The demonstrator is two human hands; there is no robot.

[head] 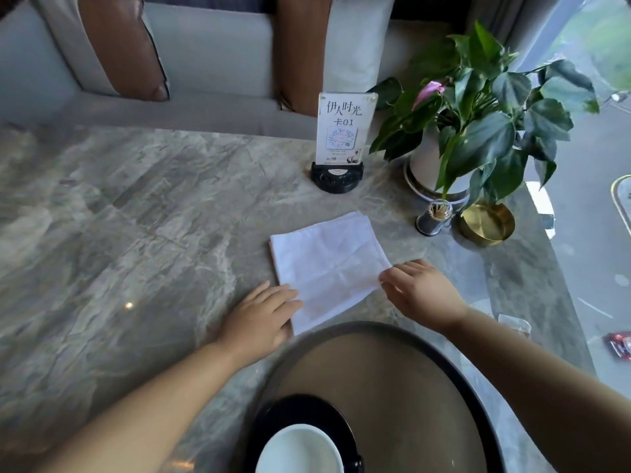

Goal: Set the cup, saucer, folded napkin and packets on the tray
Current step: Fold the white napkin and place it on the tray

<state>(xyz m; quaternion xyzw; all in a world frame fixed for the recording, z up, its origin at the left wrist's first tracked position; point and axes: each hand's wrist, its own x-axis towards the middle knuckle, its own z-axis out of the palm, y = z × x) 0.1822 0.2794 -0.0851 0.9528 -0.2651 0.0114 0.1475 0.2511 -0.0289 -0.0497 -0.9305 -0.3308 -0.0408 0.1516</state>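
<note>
Now the white napkin lies flat on the table, just beyond the tray; my left hand presses its near corner, fingers straight, while my right hand pinches its right corner.

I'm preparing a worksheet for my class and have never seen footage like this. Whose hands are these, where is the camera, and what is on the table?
There is no machine here. A person wears a camera on the head, looking down at their own two hands. The left hand presses flat on a white napkin lying on the table. The right hand pinches the napkin's corner. Nearer the person, a round tray holds a cup on a dark saucer. A red packet lies off to the right.
</note>
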